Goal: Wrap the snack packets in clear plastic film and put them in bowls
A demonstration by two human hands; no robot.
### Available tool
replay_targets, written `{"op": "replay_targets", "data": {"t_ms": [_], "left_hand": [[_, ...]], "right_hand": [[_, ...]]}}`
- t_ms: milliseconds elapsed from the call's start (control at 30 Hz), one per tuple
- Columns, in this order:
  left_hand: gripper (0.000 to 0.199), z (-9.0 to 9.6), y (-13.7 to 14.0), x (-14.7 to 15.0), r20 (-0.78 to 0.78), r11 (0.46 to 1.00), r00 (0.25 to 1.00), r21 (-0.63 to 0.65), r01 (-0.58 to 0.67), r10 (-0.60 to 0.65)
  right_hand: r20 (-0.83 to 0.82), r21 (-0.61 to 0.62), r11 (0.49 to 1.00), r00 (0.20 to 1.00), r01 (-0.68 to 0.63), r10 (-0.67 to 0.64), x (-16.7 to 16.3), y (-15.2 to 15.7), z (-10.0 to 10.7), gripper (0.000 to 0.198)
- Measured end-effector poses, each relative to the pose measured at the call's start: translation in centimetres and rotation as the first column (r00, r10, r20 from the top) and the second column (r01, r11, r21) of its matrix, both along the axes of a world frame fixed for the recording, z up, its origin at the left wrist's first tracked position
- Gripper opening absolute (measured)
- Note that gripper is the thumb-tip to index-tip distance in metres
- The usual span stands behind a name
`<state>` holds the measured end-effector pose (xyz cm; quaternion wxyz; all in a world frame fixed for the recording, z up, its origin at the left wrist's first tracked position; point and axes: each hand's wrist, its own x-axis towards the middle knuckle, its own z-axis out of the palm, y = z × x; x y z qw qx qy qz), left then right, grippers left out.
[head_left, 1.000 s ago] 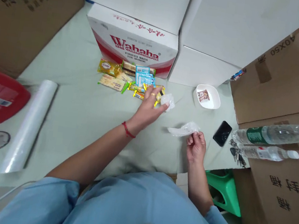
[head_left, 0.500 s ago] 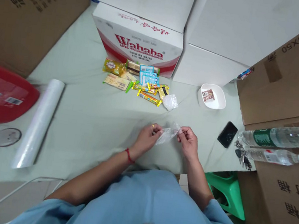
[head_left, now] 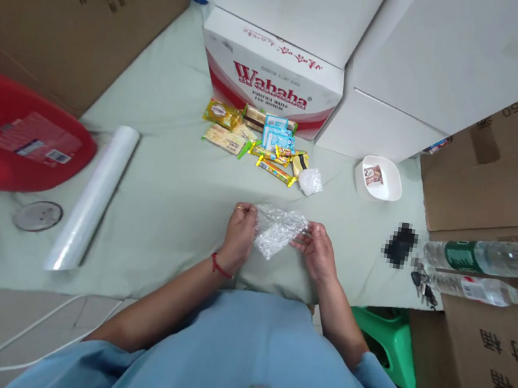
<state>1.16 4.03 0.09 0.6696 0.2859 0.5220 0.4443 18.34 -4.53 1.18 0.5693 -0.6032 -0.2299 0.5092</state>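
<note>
A crinkled sheet of clear plastic wrap [head_left: 277, 232] is stretched between my two hands, just above the table's front part. My left hand [head_left: 240, 233], with a red string at the wrist, is closed on its left edge. The right edge is pinched by my right hand [head_left: 317, 248], the lower fingers partly behind the plastic. Beyond the hands lies a pile of wrapped snacks: a yellow packet [head_left: 222, 114], a pale cracker packet [head_left: 224, 139], blue-white sachets [head_left: 277, 135] and a slim yellow bar [head_left: 275, 171]. A crumpled clear plastic bundle [head_left: 310, 181] sits at the pile's right end.
A Wahaha carton [head_left: 272, 80] stands behind the snacks. To the right are a white bowl [head_left: 392, 187] with a brown packet, a pixelated dark object [head_left: 400, 245], keys [head_left: 423, 289] and two bottles [head_left: 495, 258]. Leftward lie a plastic roll [head_left: 93, 199] and a red container [head_left: 21, 135].
The plastic wrap, bunched up before, is now spread wider between my hands. My left hand has shifted left and turned upright. The whole view has swung slightly left.
</note>
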Motion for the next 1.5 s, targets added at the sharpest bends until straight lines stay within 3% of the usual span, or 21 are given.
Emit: {"op": "replay_targets", "data": {"t_ms": [100, 200, 267, 367, 533, 733, 1067, 1333, 1433, 1500], "left_hand": [[0.028, 0.3, -0.8, -0.5, -0.006, 0.999, 1.000, 0.035, 0.023, -0.023], [0.031, 0.5, -1.3, -1.1, 0.002, 0.984, 0.987, 0.074, 0.159, -0.160], [0.036, 0.4, -1.3, -1.4, -0.039, 0.972, 0.976, 0.090, 0.218, -0.215], [0.040, 0.4, -1.2, -1.7, -0.123, 0.973, 0.973, 0.105, 0.206, -0.193], [0.054, 0.4, -1.2, -1.7, -0.088, 0.974, 0.974, 0.074, 0.216, -0.209], [0.059, 0.1, -0.9, -1.4, 0.062, 0.989, 0.987, -0.012, 0.146, -0.145], [0.070, -0.2, 0.3, -2.4, 0.142, 0.988, 0.982, -0.077, 0.135, -0.124], [0.074, 0.1, 1.4, -3.5, 0.118, 0.998, 0.993, -0.066, 0.000, 0.007], [0.072, 0.0, 1.6, -4.0, 0.108, 0.998, 0.994, -0.064, -0.017, 0.024], [0.071, 0.0, 1.7, -4.3, 0.101, 0.998, 0.995, -0.061, -0.021, 0.027]], "right_hand": [[0.118, -0.022, 0.997, 0.990, -0.073, 0.075, -1.6, 0.4, -1.0, 0.047], [0.234, -0.013, 0.996, 0.968, -0.093, 0.094, -2.3, 1.1, -1.7, 0.036], [0.242, -0.015, 0.998, 0.969, -0.056, 0.058, -2.2, 1.5, -1.9, 0.037], [0.218, -0.065, 0.998, 0.976, 0.013, 0.002, -1.5, 1.8, -2.0, 0.043], [0.134, -0.120, 0.993, 0.991, 0.001, 0.015, -0.8, 1.5, -2.2, 0.043], [0.113, -0.079, 0.993, 0.991, 0.086, -0.077, -0.5, 1.4, -2.3, 0.038], [0.216, -0.073, 0.993, 0.970, -0.093, 0.106, 2.5, 0.1, -1.4, 0.033], [0.285, -0.039, 0.999, 0.958, 0.019, -0.007, 5.8, -1.1, -0.5, 0.033], [0.238, 0.017, 0.999, 0.970, 0.044, -0.046, 6.7, -1.6, 0.5, 0.030], [0.120, 0.051, 0.998, 0.992, 0.038, -0.044, 7.1, -1.8, 1.2, 0.032]]}}
